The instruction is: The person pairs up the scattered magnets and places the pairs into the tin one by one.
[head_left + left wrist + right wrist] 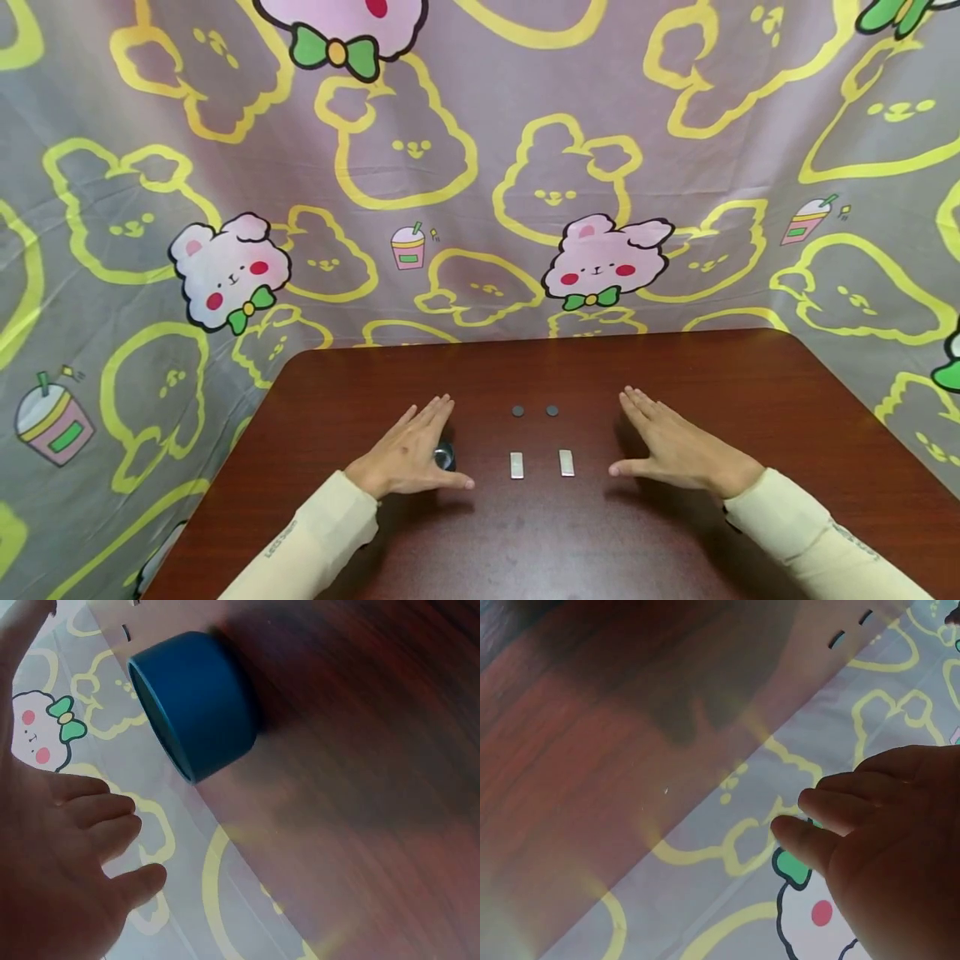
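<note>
My left hand [405, 454] is held with straight fingers and the thumb spread, beside a short dark-blue cylinder [445, 456] that it partly hides. In the left wrist view the smooth blue cylinder [199, 705] stands apart from the fingers. Across the table my right hand [678, 446] has its fingers extended and thumb apart, holding nothing. Between the hands lie two pale silvery rectangular pieces, one on the left [517, 465] and one on the right [566, 463]. Behind them are two small dark discs, a left disc [517, 411] and a right disc [552, 411].
All these things are on a dark reddish-brown wooden table [495, 542] with rounded far corners. A grey-pink curtain [480, 192] printed with cartoon animals surrounds its back and sides.
</note>
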`<state>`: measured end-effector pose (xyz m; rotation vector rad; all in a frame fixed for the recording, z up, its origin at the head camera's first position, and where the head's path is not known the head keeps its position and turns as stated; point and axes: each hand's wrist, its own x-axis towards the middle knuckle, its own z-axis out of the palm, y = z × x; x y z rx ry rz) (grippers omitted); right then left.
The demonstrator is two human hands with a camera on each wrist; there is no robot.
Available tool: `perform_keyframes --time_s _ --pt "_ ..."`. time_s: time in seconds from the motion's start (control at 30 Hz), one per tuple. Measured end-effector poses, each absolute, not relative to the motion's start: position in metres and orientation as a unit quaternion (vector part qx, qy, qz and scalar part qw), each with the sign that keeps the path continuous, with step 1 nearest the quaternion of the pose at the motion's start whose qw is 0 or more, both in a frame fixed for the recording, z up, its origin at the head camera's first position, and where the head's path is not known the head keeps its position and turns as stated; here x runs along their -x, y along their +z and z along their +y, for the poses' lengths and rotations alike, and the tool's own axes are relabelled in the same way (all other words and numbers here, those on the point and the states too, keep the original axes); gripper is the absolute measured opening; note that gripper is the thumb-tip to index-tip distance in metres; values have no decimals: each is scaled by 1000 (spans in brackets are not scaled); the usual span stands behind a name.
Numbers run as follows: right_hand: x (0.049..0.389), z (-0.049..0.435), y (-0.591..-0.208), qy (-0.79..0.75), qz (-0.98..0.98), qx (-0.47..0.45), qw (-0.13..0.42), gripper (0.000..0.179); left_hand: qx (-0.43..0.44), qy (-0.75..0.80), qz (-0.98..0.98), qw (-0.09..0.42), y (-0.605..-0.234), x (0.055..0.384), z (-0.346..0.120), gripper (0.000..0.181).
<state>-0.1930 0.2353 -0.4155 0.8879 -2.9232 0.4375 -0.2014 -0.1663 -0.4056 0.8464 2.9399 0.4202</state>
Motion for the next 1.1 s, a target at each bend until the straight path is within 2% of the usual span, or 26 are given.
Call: perform_keyframes --time_s 0.4,0.63,1.1 --pt "196 224 -421 175 -934 -310 14 94 -248 221 942 57 -410 201 -153 109" --pt "200 218 -424 203 -925 -320 9 89 -267 238 933 43 -416 206 -146 102" --pt "206 201 -431 240 -904 -354 6 72 -286 261 921 52 -422 211 -130 86"
